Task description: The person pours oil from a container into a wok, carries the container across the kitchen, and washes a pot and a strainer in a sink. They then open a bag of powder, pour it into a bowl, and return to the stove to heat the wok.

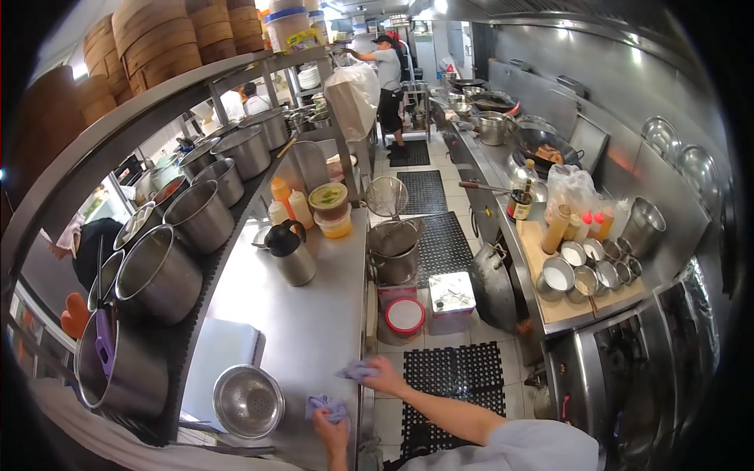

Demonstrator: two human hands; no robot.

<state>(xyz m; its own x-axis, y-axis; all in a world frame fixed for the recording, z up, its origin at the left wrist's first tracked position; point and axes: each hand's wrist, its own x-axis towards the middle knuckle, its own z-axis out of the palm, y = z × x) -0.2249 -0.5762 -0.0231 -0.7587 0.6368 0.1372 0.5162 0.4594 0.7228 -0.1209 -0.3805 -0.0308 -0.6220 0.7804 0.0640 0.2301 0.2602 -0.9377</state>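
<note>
My left hand point(331, 433) is closed on a crumpled purple cloth point(325, 407) at the near end of the steel counter point(302, 334). Farther forward, by the counter's right edge, my right hand point(386, 377) grips another bunch of purple cloth point(356, 370). A gap shows between the two bunches. Left of my left hand sits a steel colander point(248, 402), overlapping a pale cutting board point(220, 365).
A thermal jug point(290, 253), sauce bottles point(300, 208) and lidded tubs point(334, 224) stand farther along the counter. Large pots point(159, 275) line the left shelf. Right of the aisle is a board of seasoning cups point(559, 275). A person point(387, 71) works at the back.
</note>
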